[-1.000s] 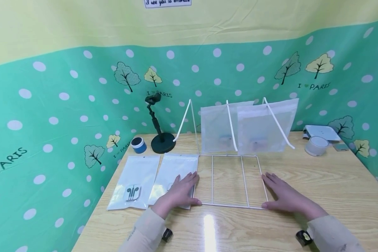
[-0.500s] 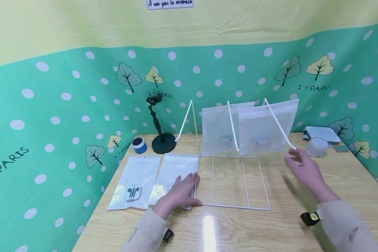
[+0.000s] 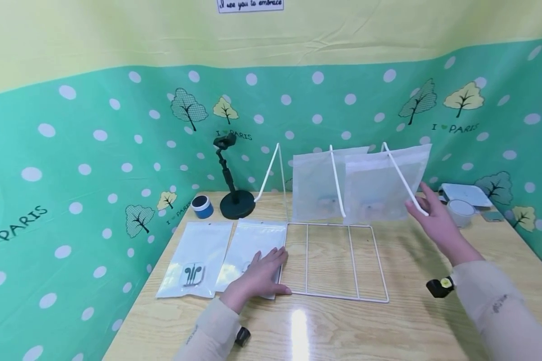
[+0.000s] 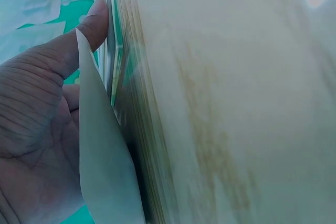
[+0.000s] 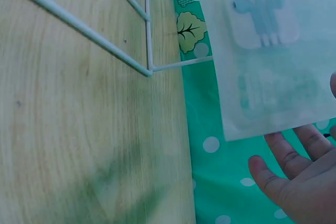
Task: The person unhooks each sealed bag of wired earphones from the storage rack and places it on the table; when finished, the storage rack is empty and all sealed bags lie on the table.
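Observation:
A white wire display rack (image 3: 325, 296) stands on the table, with three prongs sloping forward from its back. My left hand (image 3: 257, 275) rests at the front left corner of its base, overlapping a flat zip bag (image 3: 259, 238); in the left wrist view a bag edge (image 4: 105, 150) stands up by the palm. My right hand (image 3: 438, 228) is at the tip of the right prong (image 3: 403, 181), its fingers spread at the lower edge of the hanging frosted zip bag (image 3: 370, 180). Through this bag, earphones in a case (image 5: 265, 17) show in the right wrist view.
Another frosted bag (image 3: 311, 185) hangs on the middle prong; the left prong (image 3: 267, 173) carries nothing. A flat bag with earphones (image 3: 203, 240) lies at left. Behind stand a blue jar (image 3: 203, 209) and a black stand (image 3: 237, 205). A white round container (image 3: 461, 209) is at right.
My right hand has left the base's right edge, risen to the right prong's tip and moved further back beside the hanging bag. The left hand has stayed put.

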Demonstrator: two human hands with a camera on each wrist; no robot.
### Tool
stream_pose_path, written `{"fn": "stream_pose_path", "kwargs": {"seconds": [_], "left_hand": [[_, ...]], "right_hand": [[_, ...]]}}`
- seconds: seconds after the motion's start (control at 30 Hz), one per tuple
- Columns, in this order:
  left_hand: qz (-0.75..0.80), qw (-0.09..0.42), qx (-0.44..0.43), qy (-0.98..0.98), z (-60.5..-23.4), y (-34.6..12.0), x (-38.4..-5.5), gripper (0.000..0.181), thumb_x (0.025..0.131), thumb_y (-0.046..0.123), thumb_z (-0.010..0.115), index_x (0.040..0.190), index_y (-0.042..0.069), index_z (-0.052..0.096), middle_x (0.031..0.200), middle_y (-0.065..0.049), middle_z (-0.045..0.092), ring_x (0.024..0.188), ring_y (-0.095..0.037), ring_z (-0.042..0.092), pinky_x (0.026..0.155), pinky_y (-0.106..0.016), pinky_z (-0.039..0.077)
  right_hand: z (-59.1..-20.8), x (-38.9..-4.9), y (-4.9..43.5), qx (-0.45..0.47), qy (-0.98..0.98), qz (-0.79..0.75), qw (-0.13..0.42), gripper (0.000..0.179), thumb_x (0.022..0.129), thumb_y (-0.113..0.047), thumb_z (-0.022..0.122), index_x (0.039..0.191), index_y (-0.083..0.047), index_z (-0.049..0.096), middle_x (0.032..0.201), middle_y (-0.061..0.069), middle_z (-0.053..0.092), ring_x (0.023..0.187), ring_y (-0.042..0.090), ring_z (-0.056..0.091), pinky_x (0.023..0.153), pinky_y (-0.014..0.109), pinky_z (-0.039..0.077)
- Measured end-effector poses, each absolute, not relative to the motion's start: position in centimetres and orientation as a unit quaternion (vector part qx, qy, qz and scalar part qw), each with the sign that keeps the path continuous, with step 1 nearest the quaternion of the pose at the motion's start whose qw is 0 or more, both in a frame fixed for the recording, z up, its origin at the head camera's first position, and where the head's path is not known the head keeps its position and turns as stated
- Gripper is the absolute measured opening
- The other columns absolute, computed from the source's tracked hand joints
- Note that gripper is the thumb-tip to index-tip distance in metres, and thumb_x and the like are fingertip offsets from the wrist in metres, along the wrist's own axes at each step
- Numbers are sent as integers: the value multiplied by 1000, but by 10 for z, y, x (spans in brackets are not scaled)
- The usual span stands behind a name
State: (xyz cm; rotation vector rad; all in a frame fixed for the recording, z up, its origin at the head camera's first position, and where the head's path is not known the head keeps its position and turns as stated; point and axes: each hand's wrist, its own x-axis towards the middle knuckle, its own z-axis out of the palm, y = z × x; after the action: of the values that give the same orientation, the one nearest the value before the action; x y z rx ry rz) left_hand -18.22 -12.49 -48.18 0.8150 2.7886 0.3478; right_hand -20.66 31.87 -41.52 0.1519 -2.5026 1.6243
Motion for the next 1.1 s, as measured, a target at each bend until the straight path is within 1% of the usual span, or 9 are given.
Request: {"fn": "stream_pose_path", "kwargs": {"seconds": [0.1, 0.17, 0.23, 0.3, 0.4, 0.53, 0.8, 1.0, 1.1], "left_hand": [[118, 109, 278, 947, -480, -125, -183, 99, 76, 58, 75, 152, 8, 34, 159, -7, 27, 146, -27, 22, 115, -59, 14], [118, 108, 278, 947, -479, -125, -183, 99, 76, 58, 75, 151, 8, 34, 159, -7, 27, 146, -27, 23, 115, -59, 14], [118, 109, 277, 947, -479, -124, -183, 99, 76, 58, 75, 151, 8, 34, 159, -7, 27, 146, -27, 23, 115, -59, 14], [120, 110, 275, 948, -480, -124, -183, 100, 76, 58, 75, 151, 8, 34, 159, -7, 27, 146, -26, 23, 115, -59, 14], [122, 112, 273, 948, -481, -124, -183, 100, 75, 59, 75, 152, 8, 34, 159, -7, 27, 146, -26, 22, 115, -58, 13], [123, 113, 270, 948, -482, -124, -184, 101, 75, 59, 75, 152, 9, 34, 159, -6, 27, 146, -26, 22, 115, -58, 13], [122, 113, 272, 948, -481, -124, -184, 100, 75, 58, 75, 152, 8, 34, 159, -7, 27, 146, -27, 22, 115, -59, 13], [113, 108, 277, 948, -482, -124, -184, 100, 75, 58, 75, 151, 7, 34, 158, -8, 29, 146, -28, 24, 114, -60, 15], [113, 109, 276, 948, -483, -124, -184, 100, 75, 59, 75, 151, 8, 34, 158, -8, 29, 145, -28, 24, 114, -60, 15]], "right_hand": [[-412, -210, 316, 48, -838, 538, 74, 75, 102, -35, 50, 157, -29, 0, 150, 35, 28, 137, 51, 24, 106, 70, 19], [-411, -211, 314, 47, -841, 532, 83, 70, 102, -34, 50, 158, -20, 11, 144, 33, 39, 134, 42, 37, 107, 64, 26], [-410, -212, 312, 45, -842, 529, 96, 60, 102, -32, 51, 152, -10, 28, 133, 21, 55, 124, 27, 51, 105, 49, 37], [-410, -213, 311, 41, -842, 526, 108, 48, 101, -31, 53, 140, -5, 43, 117, 3, 64, 110, 10, 56, 94, 30, 43], [-410, -212, 311, 36, -839, 530, 116, 33, 100, -31, 55, 120, -5, 54, 100, -18, 59, 94, -1, 53, 78, 15, 42], [-409, -209, 312, 26, -836, 536, 114, 31, 100, -30, 56, 106, 0, 57, 92, -17, 57, 88, 3, 51, 75, 14, 43], [-409, -201, 315, 17, -810, 578, 97, 24, 101, -28, 53, 97, -5, 57, 93, -14, 56, 87, 2, 51, 71, 13, 44], [-414, -192, 314, 35, -804, 582, 118, 14, 103, -25, 48, 110, -15, 56, 106, -15, 50, 96, 1, 49, 75, 11, 42], [-415, -187, 313, 46, -808, 574, 121, 23, 104, -25, 46, 124, -18, 56, 114, -17, 49, 101, -1, 49, 78, 9, 42]]}}
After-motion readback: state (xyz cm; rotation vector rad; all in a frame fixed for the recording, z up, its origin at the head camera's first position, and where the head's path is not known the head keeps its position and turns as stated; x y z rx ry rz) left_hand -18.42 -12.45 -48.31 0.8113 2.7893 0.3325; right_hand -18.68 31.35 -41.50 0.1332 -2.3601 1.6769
